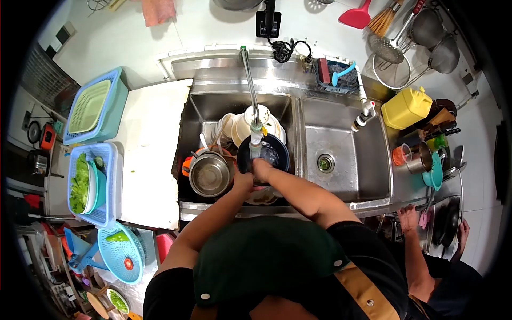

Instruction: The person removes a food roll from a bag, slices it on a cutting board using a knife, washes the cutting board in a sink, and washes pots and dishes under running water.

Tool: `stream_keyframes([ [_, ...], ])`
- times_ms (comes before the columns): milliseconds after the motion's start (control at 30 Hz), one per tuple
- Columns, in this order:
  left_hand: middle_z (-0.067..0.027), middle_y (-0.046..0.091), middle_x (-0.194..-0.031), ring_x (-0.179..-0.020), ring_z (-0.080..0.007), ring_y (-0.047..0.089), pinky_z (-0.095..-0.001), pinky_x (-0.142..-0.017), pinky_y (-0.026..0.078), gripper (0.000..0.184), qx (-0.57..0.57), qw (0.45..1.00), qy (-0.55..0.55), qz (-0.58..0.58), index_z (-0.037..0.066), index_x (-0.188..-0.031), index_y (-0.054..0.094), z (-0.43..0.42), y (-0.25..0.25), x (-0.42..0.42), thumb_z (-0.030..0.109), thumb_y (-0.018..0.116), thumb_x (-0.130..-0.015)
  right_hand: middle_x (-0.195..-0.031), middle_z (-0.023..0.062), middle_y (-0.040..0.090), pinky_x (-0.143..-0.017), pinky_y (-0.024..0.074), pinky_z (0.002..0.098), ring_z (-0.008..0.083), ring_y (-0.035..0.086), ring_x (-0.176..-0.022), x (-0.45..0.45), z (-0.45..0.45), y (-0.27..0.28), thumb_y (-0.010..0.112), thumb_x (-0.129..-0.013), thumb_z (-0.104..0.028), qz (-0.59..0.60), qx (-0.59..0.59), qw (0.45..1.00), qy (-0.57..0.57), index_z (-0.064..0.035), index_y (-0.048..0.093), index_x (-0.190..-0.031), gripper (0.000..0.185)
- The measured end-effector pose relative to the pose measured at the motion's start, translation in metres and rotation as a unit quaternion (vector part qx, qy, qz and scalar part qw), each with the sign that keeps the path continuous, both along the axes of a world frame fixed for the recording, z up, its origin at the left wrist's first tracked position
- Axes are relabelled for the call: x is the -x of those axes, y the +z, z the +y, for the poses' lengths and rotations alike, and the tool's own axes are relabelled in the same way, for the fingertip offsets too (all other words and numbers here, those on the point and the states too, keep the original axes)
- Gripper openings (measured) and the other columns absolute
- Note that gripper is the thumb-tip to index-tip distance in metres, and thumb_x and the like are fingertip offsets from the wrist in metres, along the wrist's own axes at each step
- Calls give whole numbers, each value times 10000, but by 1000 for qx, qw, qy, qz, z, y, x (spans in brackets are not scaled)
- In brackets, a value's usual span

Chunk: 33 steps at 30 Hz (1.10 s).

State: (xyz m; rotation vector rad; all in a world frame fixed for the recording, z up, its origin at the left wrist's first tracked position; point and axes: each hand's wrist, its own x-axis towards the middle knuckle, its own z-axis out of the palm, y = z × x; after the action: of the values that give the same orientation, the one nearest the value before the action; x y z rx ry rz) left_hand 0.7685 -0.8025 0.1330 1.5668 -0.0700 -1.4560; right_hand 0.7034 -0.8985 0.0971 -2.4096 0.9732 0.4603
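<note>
In the left basin of the steel sink, a dark bowl (277, 154) sits under the tap (250, 80), with water running into it. My left hand (244, 183) is closed at the bowl's near left edge and grips its rim. My right hand (261, 169) reaches inside the bowl under the stream; its fingers are partly hidden and what they hold, if anything, cannot be made out. Stacked white plates and bowls (242, 128) lie behind the dark bowl. A steel pot (209, 174) rests to the left, close to my left hand.
The right basin (346, 149) has a drain. A white board (152, 154) lies left of the sink, beside baskets (109, 181) with greens. A yellow jug (406, 108) and utensils stand right. At lower right, a co-worker's hands (408, 218) are near a pan (447, 224).
</note>
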Motion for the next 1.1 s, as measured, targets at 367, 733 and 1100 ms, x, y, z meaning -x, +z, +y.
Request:
stream_keyframes([
  [367,-122,349,-1267,-986,-381,501,-492,-568,542,687,-25,999,-2,-41,245,-1316,165,-3,13,-24,-34,417,-741,-898,133,616,-664,483,355,265,597,-778,23,-13,20,528,-785,-168,-2,22,973,229,-51,640,-890,194],
  [733,-284,291,-1302,-973,-427,523,-434,-611,537,795,6,943,-68,-327,103,-1372,-5,-24,42,-58,-19,435,-721,-908,105,480,-733,462,362,280,524,-873,59,-35,59,543,-699,-59,-295,235,924,-71,-130,649,-835,186],
  [1100,-313,98,-1372,-866,-453,549,-431,-694,478,899,61,761,6,-646,180,-1378,-3,-20,62,-117,-90,493,-679,-889,100,480,-723,436,296,255,525,-818,75,1,3,545,-675,61,-369,58,905,-205,-70,637,-892,269],
])
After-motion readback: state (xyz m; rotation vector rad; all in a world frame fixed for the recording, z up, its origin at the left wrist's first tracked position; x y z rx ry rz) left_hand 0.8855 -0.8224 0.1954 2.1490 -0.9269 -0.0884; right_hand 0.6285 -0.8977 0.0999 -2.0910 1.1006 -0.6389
